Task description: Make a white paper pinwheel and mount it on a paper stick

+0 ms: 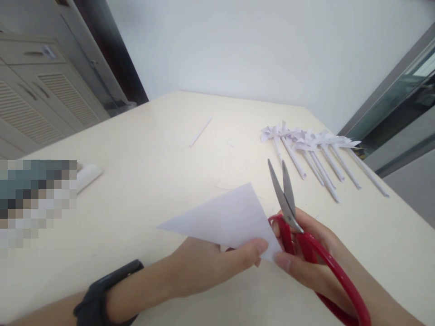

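A white sheet of paper folded to a triangle (220, 217) is held above the table. My left hand (210, 262) grips its lower edge, thumb on top and fingers underneath. My right hand (312, 253) pinches the paper's lower right corner between thumb and finger. The same right hand also carries red-handled scissors (340, 271), their handles lying across the palm. The scissor blades are partly apart and point up and away, just right of the paper, with nothing between them. Some of my right fingers are hidden behind the handles.
Several paper pinwheels on rolled sticks (322, 158) lie in a row at the right of the table (152, 136). A single rolled paper stick (200, 132) lies farther back. Thin paper scraps (222, 186) are scattered mid-table. A blurred-out item stands at the left edge beside a white roll (89, 174).
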Demonstrator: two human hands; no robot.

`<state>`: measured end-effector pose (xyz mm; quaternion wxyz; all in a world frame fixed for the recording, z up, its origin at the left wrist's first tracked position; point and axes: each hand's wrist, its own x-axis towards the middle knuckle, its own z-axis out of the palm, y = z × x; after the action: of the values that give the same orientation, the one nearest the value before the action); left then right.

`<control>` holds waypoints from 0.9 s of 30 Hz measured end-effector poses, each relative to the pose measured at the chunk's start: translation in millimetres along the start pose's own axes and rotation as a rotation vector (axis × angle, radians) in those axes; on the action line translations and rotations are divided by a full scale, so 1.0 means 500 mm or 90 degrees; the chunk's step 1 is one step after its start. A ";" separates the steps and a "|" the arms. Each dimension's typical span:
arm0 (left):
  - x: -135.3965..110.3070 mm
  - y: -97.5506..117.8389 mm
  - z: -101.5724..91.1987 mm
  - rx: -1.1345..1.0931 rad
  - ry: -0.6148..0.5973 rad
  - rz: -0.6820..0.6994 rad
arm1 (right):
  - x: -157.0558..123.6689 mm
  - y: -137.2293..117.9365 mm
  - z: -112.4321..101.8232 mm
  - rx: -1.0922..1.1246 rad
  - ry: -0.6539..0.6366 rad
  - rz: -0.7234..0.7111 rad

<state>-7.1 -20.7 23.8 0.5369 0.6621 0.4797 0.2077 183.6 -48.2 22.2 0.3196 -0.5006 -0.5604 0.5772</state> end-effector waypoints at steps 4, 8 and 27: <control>-0.006 0.003 0.008 -0.070 0.114 -0.035 | -0.001 0.009 -0.009 0.078 -0.035 -0.024; -0.007 0.008 0.012 -0.120 0.202 -0.021 | 0.006 0.023 -0.014 0.131 -0.060 -0.020; 0.002 -0.048 0.010 0.054 0.071 -0.094 | -0.006 -0.032 0.015 0.098 0.107 0.084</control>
<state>-12.9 -23.3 0.0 0.4946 0.6346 0.5647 0.1835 174.3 -50.9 37.3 0.3640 -0.5573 -0.4515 0.5942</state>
